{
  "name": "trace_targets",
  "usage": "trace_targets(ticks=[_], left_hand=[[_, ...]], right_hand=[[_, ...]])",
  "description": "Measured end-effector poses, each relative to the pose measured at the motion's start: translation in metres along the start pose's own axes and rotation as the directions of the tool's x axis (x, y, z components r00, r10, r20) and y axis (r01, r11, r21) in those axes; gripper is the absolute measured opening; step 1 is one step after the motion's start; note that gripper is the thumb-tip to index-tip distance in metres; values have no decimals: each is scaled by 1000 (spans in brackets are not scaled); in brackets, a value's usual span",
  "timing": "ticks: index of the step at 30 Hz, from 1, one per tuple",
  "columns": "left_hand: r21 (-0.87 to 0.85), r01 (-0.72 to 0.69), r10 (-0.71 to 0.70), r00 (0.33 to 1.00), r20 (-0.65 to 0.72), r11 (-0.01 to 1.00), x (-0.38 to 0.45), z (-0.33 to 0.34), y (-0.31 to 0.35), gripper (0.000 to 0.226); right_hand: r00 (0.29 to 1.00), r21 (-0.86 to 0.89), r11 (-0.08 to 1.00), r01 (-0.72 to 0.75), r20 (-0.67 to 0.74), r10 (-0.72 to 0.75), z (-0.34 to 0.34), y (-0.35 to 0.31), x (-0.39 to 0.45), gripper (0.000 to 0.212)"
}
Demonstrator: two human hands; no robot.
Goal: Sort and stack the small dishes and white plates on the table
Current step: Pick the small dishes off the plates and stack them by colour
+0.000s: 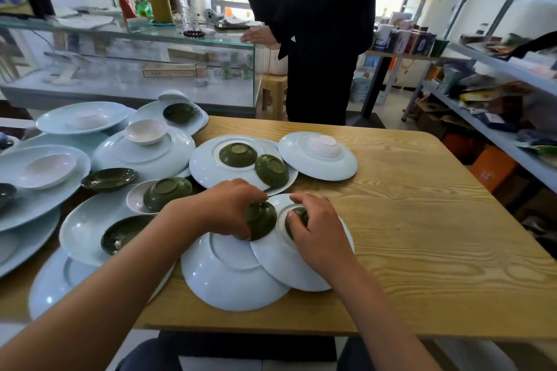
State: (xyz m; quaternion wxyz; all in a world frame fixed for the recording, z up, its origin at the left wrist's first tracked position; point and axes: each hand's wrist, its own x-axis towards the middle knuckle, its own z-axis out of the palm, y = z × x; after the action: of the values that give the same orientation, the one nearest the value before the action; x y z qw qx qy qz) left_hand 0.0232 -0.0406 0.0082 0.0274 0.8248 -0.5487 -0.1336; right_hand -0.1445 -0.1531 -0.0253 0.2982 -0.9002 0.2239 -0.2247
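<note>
Several white plates, most upside down, overlap across the wooden table (422, 220), with small green and pale pink dishes on them. My left hand (224, 208) grips an upturned green dish (262, 220) at the edge of a near white plate (229, 277). My right hand (316, 226) curls over another green dish (298, 215) that sits on an overturned white plate (286, 265). Two more green dishes (238, 154) (271, 170) lie upside down on a plate behind them. A pink dish (324, 146) tops the far right plate (318, 167).
A person in black (322, 39) stands beyond the table beside a glass counter (135, 69). Metal shelves (497, 93) with goods line the right side. The right half of the tabletop shows bare wood.
</note>
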Motion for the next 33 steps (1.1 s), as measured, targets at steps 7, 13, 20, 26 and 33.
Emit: trace_targets(ticks=[7, 13, 20, 26, 33], left_hand=[[-142, -48, 43, 998, -37, 989, 1, 0, 1, 72], [-265, -183, 100, 949, -299, 947, 0, 7, 0, 80], [-543, -281, -73, 839, -540, 791, 3, 5, 13, 81], [-470, -368, -27, 764, -645, 802, 12, 8, 44, 76], [-413, -380, 6, 742, -671, 828, 28, 20, 83, 76]], right_hand=[[1000, -14, 1000, 2, -12, -2, 1, 3, 3, 37], [999, 51, 999, 3, -39, -1, -1, 2, 3, 33], [983, 477, 862, -172, 27, 182, -10, -9, 4, 32], [982, 677, 730, -90, -62, 179, -36, -20, 6, 16], [976, 504, 864, 6, -191, 105, -60, 0, 3, 19]])
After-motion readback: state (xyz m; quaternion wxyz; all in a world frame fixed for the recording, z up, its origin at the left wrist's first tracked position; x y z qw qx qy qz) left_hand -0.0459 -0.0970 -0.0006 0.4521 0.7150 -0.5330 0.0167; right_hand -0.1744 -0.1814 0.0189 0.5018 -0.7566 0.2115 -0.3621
